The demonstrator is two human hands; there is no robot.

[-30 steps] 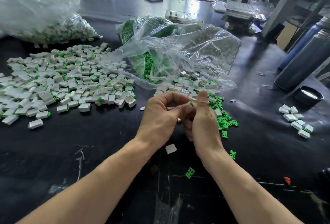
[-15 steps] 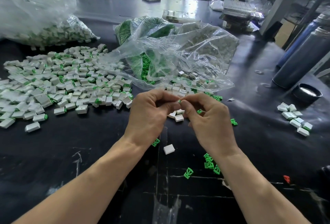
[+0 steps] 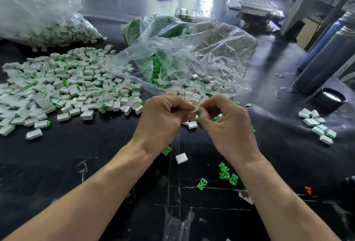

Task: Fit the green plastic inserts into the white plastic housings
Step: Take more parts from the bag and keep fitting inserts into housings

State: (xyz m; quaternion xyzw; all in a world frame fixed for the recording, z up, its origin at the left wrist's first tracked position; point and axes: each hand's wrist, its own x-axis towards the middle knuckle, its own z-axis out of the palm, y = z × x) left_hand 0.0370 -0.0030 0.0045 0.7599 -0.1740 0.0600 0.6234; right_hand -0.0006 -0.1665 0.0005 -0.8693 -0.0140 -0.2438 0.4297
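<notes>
My left hand (image 3: 163, 119) and my right hand (image 3: 228, 123) meet fingertip to fingertip over the black table. Between them they pinch a small white housing with a green insert (image 3: 196, 113), mostly hidden by the fingers. Loose white housings (image 3: 192, 125) lie just below the fingertips, and one more white housing (image 3: 181, 158) lies between my wrists. Loose green inserts (image 3: 225, 172) lie by my right forearm; one green insert (image 3: 166, 150) sits under my left wrist.
A wide pile of assembled white-and-green pieces (image 3: 67, 87) covers the table's left. A clear bag (image 3: 192, 60) holding green inserts and white housings lies behind my hands. A small group of pieces (image 3: 317, 125) sits at right, near dark cylinders (image 3: 326, 58) and a black cap (image 3: 331, 98).
My right hand has turned from thumb-up to palm-down and both hands have shifted slightly apart. Green inserts near my right forearm have come into view.
</notes>
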